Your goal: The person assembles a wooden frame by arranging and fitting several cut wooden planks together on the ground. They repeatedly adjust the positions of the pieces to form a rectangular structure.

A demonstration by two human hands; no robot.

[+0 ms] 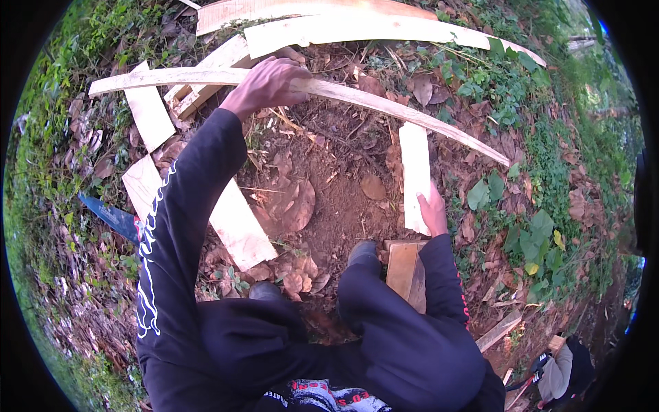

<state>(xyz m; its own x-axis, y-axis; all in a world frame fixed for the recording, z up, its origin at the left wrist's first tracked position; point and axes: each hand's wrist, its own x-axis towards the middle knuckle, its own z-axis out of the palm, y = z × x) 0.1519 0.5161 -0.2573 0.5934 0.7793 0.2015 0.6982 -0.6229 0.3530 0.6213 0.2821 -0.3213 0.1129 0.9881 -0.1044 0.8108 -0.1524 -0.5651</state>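
My left hand [271, 84] is closed around a long, narrow wooden strip [405, 115], gripping it left of its middle. The strip runs across the view from the upper left down to the right. In my right hand [434, 209] is a short, pale board [415, 161], held near its lower end with the thumb on its face. The far end of this board meets the strip's near edge; whether the two touch, I cannot tell. A brown wood block [406, 273] lies just below the right hand, beside my leg.
Long pale planks [384, 31] lie along the far side. Short boards rest at the left, one of them a pale board [241, 226] by my left forearm. A blue saw blade [110, 216] shows there too. Dry leaves [298, 206] cover bare soil. A bag [566, 371] sits lower right.
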